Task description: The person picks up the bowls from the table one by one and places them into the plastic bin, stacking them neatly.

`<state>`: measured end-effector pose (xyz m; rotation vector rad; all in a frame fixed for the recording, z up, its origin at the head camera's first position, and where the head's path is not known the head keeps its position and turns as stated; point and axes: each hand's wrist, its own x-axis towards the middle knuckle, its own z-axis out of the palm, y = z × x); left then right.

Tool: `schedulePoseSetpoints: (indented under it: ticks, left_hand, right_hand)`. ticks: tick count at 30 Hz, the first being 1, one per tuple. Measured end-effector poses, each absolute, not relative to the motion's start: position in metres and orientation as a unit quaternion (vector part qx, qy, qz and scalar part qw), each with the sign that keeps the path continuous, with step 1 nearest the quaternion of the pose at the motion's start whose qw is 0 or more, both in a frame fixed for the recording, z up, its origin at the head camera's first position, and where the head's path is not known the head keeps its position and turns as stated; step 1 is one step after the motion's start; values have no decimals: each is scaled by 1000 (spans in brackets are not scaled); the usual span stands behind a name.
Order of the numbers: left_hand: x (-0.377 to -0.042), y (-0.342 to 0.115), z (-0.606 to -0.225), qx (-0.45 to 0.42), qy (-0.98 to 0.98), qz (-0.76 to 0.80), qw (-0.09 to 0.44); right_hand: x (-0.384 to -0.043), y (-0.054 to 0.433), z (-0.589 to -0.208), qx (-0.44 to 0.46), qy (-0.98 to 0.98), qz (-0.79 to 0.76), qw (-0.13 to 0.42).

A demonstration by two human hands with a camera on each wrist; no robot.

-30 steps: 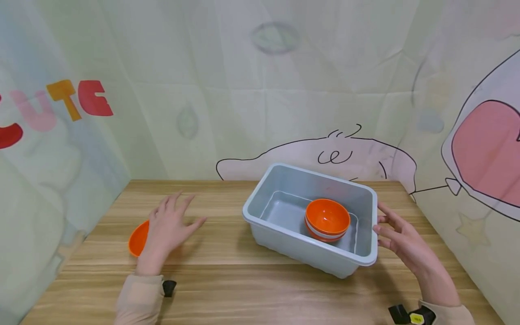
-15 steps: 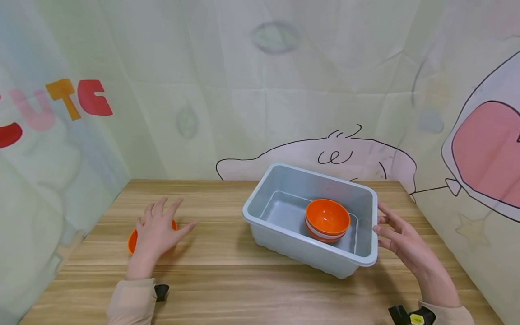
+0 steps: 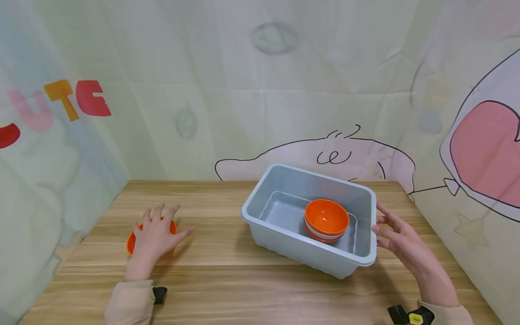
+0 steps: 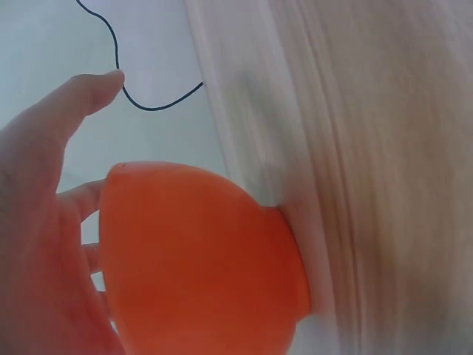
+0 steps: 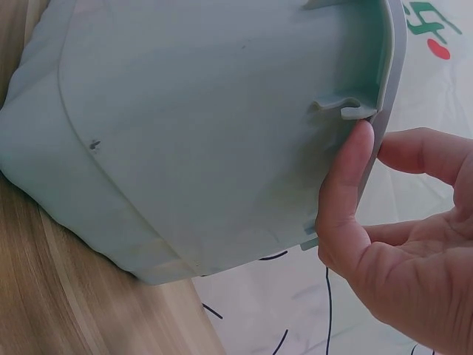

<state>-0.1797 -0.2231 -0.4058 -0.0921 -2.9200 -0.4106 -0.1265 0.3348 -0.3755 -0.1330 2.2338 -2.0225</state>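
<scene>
On the left of the table, an orange bowl stands upright, partly hidden under my left hand. My left fingers spread over its top, with the thumb held out to the right. From the left wrist, the bowl shows side-on; the thumb is apart from it and several fingers pass behind its rim. At the right, my right hand holds the end rim of a grey-blue plastic bin. Close up, the fingertips of the right hand pinch that rim. Inside the bin sits a stack of bowls, orange on top with a white one beneath.
The wood-grain table extends between the left bowl and the bin, and in front of them. A printed cloth backdrop rises behind the table and along both sides. The bin stands at an angle near the back right.
My left hand has moved left and slightly down over the orange bowl, covering more of it. My right hand and the bin have stayed in place.
</scene>
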Motion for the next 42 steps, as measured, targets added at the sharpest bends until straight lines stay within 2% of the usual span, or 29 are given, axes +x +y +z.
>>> schedulePoseSetpoints:
  ticks: [10, 42]
  left_hand:
    - [-179, -229, -409, -16, -988, -139, 66]
    - [-171, -240, -413, -5, -991, -130, 36]
  right_hand:
    - [-126, 335, -375, -49, 740, -668, 62]
    - [-126, 335, -374, -39, 745, -663, 65]
